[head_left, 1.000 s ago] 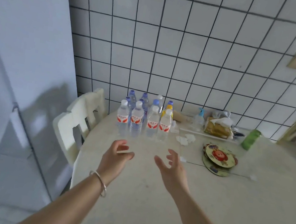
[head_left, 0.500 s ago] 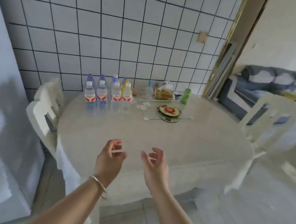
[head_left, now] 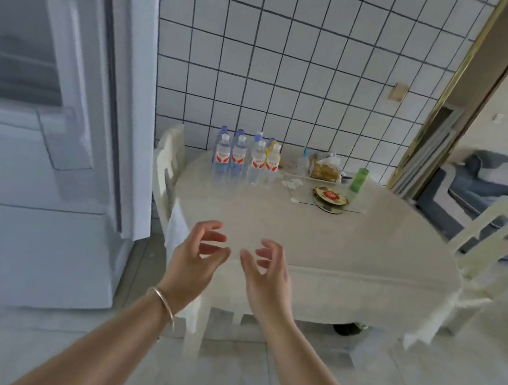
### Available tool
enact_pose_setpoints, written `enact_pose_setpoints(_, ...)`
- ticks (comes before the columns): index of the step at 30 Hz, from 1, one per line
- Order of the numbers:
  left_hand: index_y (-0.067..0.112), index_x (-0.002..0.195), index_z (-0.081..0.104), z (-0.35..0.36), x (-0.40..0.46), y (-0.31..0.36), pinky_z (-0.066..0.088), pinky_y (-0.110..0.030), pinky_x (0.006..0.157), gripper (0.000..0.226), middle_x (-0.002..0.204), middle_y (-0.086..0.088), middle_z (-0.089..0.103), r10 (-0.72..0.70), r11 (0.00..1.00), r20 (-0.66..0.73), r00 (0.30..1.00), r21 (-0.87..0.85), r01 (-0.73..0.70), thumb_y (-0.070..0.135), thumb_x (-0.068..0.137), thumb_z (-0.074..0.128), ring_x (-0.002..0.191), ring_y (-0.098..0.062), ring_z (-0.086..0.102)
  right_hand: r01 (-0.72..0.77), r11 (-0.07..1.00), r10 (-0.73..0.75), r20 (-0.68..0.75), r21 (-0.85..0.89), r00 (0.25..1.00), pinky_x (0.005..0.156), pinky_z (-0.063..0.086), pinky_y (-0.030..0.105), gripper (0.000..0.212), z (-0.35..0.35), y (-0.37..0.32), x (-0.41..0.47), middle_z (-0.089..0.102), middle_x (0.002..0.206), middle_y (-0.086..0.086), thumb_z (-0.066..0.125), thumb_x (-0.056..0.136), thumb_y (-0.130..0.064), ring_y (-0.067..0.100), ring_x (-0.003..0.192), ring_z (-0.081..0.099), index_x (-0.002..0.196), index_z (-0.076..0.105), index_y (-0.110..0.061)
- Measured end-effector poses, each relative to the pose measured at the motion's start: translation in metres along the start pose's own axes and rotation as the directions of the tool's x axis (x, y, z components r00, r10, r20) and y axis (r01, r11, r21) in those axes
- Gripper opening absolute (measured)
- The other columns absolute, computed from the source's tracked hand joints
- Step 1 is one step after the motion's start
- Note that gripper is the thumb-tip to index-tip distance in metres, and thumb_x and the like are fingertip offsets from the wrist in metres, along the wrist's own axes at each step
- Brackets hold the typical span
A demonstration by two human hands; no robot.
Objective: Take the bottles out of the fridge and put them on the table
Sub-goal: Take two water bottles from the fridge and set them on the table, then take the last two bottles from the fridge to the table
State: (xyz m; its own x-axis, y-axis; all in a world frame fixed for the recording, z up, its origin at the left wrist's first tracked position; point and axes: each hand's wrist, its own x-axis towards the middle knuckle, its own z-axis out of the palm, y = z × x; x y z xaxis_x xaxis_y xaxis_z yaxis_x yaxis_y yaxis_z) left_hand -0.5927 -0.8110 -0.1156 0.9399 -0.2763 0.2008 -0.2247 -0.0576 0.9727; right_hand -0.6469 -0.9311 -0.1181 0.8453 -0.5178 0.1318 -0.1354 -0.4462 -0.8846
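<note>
pale table (head_left: 322,236) beside tiled wall (head_left: 299,66)

Red labels on the bottles (head_left: 246,158) are unreadable.

White square tiles with dark grout cover the wall (head_left: 299,66) ahead of me. Pale glossy tiles make up the floor (head_left: 216,379) under me. A cream chair (head_left: 168,158) stands at the left, another chair (head_left: 497,244) at the right. A gold-framed doorway (head_left: 455,91) opens onto a blue-grey sofa (head_left: 497,184) in daylight.
</note>
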Motion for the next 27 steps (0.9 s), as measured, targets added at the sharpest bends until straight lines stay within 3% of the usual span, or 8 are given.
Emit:
enact_pose_setpoints(3,0.029,0.106,0.053,-0.041,-0.031,-0.003,0.050,-0.024,0.081,0.035,0.096,0.005,0.064,0.004,1.000,-0.085,0.996,-0.016,-0.006,0.004,0.084,0.062,0.084,-0.001,0.062,0.024,1.000,-0.025,0.076,0.019,0.997,0.088,0.045,0.029,0.044,0.035,-0.016,-0.031,0.052,0.109,-0.013,0.058,0.084,-0.046,0.008,0.104,0.052,0.122,0.042,-0.031)
enact_pose_setpoints(8,0.035,0.101,0.056,-0.137,-0.049,-0.011,0.050,-0.033,0.080,0.033,0.093,0.004,0.065,-0.019,0.999,-0.258,0.966,-0.047,0.007,0.010,0.082,0.066,0.089,-0.019,0.063,0.119,0.992,-0.124,0.234,0.038,0.964,0.092,0.046,0.030,0.044,0.108,-0.065,-0.067,0.056,0.112,-0.012,0.059,0.083,-0.046,0.008,0.104,0.053,0.122,0.044,-0.031)
enact_pose_setpoints(14,0.041,0.098,0.053,-0.278,-0.036,-0.026,0.050,-0.033,0.079,0.036,0.093,0.006,0.064,0.001,1.000,-0.382,0.924,-0.024,-0.011,0.008,0.085,0.062,0.086,-0.019,0.062,0.223,0.974,-0.222,0.342,0.039,0.913,0.092,0.045,0.029,0.046,0.227,-0.140,-0.087,0.055,0.114,-0.013,0.057,0.084,-0.047,0.006,0.104,0.052,0.125,0.042,-0.031)
enact_pose_setpoints(18,0.042,0.098,0.053,-0.377,-0.007,-0.037,0.048,-0.038,0.082,0.035,0.093,0.008,0.064,-0.008,0.999,-0.413,0.911,-0.044,-0.011,0.010,0.085,0.062,0.087,-0.018,0.061,0.203,0.976,-0.219,0.338,0.081,0.915,0.086,0.044,0.027,0.041,0.315,-0.191,-0.081,0.056,0.110,-0.014,0.057,0.085,-0.044,0.006,0.102,0.053,0.122,0.044,-0.031)
enact_pose_setpoints(23,0.028,0.112,0.053,-0.473,0.044,-0.046,0.047,-0.030,0.080,0.030,0.097,0.008,0.063,-0.004,0.999,-0.382,0.924,-0.036,-0.010,0.012,0.088,0.060,0.091,-0.015,0.061,0.137,0.974,-0.188,0.310,0.177,0.932,0.085,0.044,0.025,0.036,0.407,-0.250,-0.050,0.058,0.109,-0.009,0.058,0.085,-0.040,0.007,0.099,0.056,0.117,0.047,-0.030)
enact_pose_setpoints(27,0.032,0.107,0.054,-0.525,0.096,-0.056,0.047,-0.026,0.076,0.028,0.098,0.004,0.064,-0.002,0.998,-0.373,0.928,-0.054,-0.020,0.012,0.088,0.059,0.092,-0.018,0.062,0.135,0.969,-0.195,0.308,0.206,0.931,0.075,0.041,0.020,0.035,0.460,-0.281,-0.011,0.057,0.108,-0.011,0.057,0.086,-0.040,0.002,0.096,0.055,0.118,0.046,-0.030)
